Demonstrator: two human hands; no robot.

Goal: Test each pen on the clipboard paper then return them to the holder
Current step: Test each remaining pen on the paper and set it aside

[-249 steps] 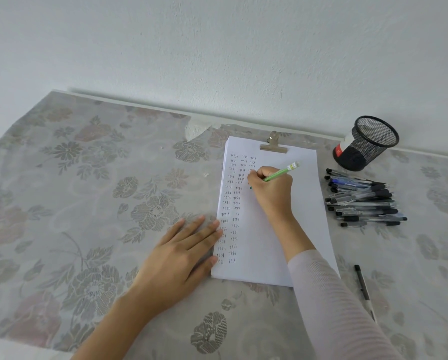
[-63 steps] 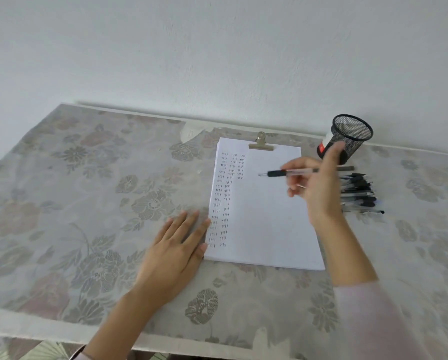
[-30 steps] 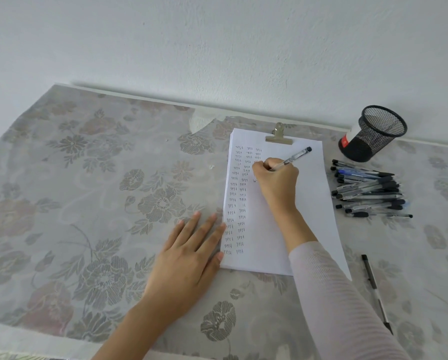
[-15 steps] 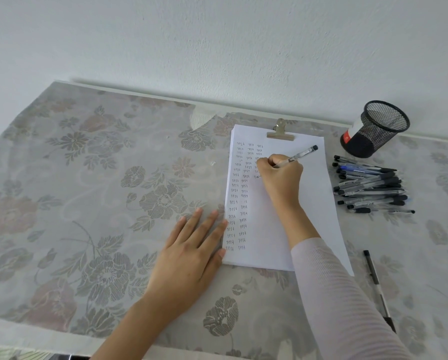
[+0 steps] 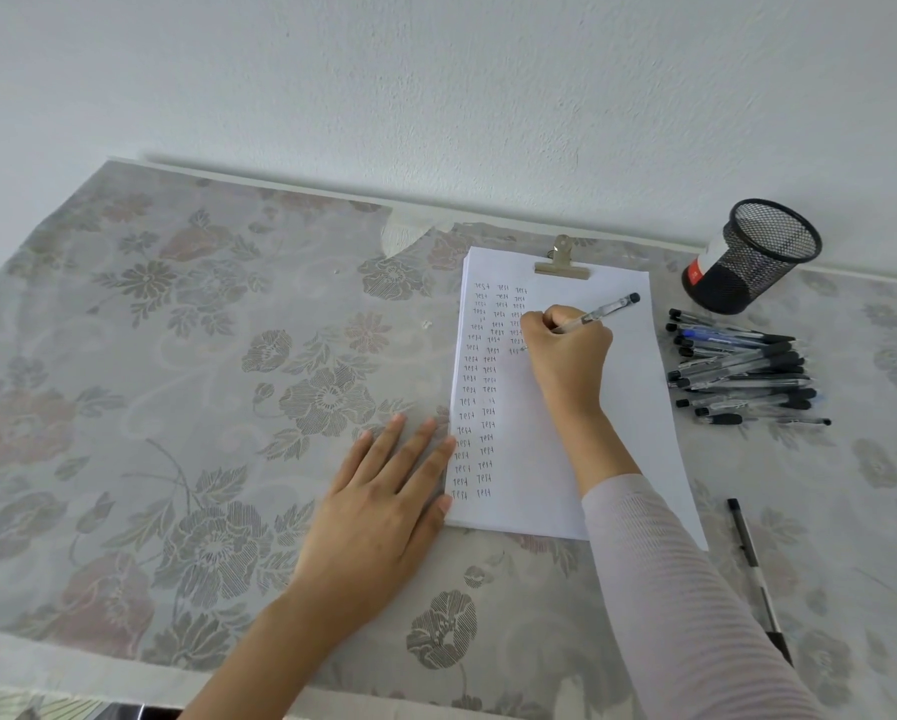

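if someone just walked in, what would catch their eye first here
Probably the right hand writing with a clear pen on the clipboard paper, its left columns filled with "test". Next, the pile of pens right of the paper, below the black mesh holder.

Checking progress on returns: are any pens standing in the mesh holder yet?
No. The mesh holder shows nothing sticking out of its rim, while the pens lie piled on the table beside it.

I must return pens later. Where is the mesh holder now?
The mesh holder stands at the table's far right, by the wall, behind the pile of pens.
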